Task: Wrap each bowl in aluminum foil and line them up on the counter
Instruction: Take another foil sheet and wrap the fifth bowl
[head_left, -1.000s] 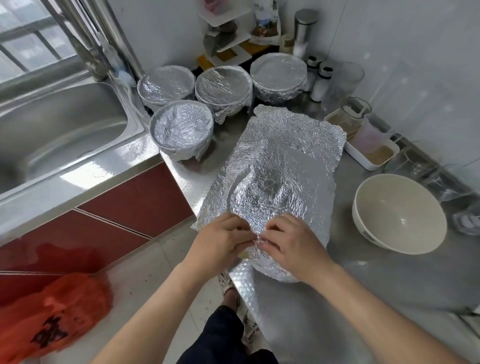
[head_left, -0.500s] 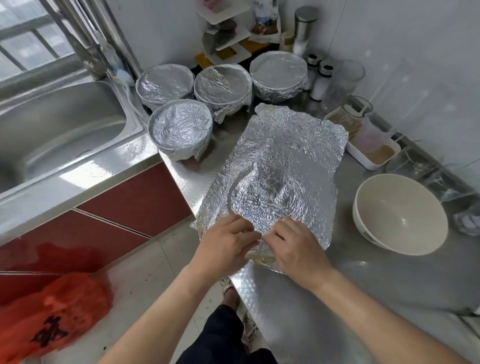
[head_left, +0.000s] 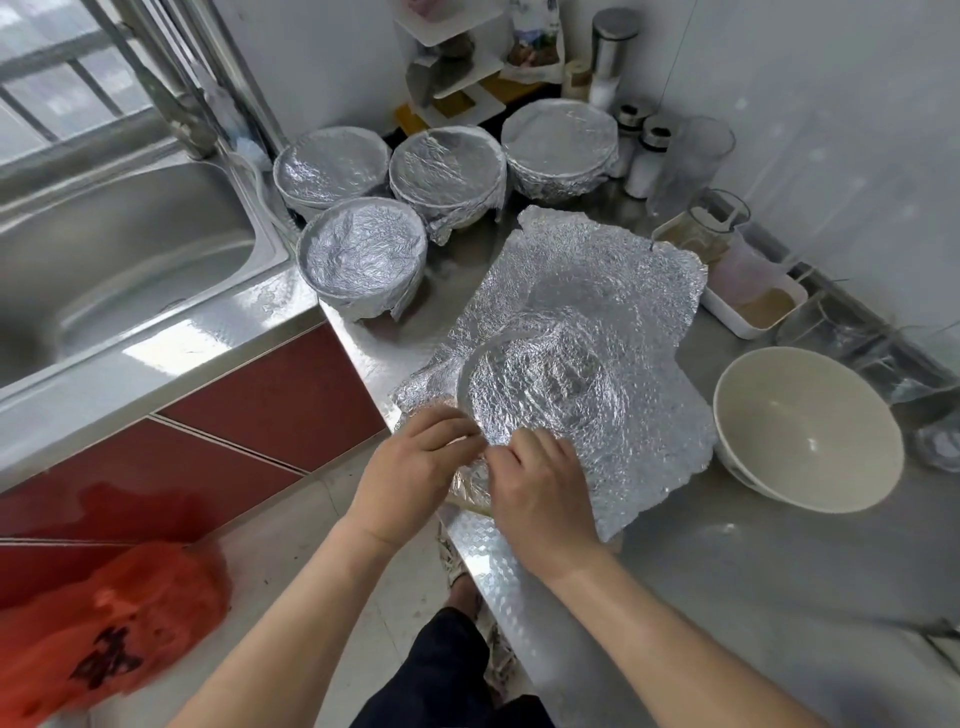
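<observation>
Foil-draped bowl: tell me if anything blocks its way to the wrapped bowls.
Nothing visible does. Bare counter lies between the foil-draped bowl and the wrapped bowls; the unwrapped bowl sits off to its right.

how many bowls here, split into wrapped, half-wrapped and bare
wrapped bowls: 4
half-wrapped bowl: 1
bare bowl: 1
total: 6
</observation>
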